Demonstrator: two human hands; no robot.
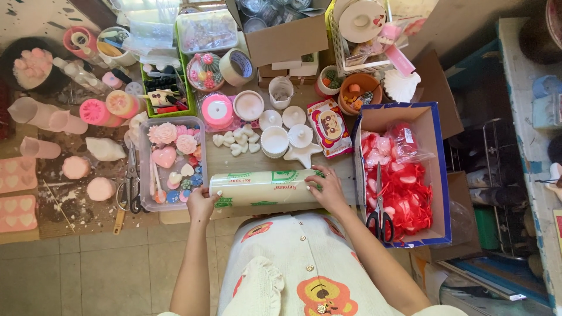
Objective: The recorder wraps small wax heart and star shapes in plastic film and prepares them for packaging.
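Crowded craft table (246,161), wooden, seen from above. Largest thing upon it: an open blue-edged cardboard box (436,175), right of the roll, full of red and pink heart pieces, black-handled scissors (380,213) lying on top. Left of the roll, a clear plastic tray (171,161) of pink flowers and hearts. Just behind the roll, small white heart casts (237,140) and white moulded dishes (275,140).

The roll itself (266,187), a long cream roll of wrap with green print, lying flat at the table's near edge, straight before the body. Left hand (202,205) clamped around its left end; right hand (328,190) laid over its right end, fingers curled on top, grip closed upon it.

Step in hand, by the look: steadying the roll, finding the free edge. Next likely need: one hand pinning the roll, the other lifting the loose edge and drawing it out evenly.
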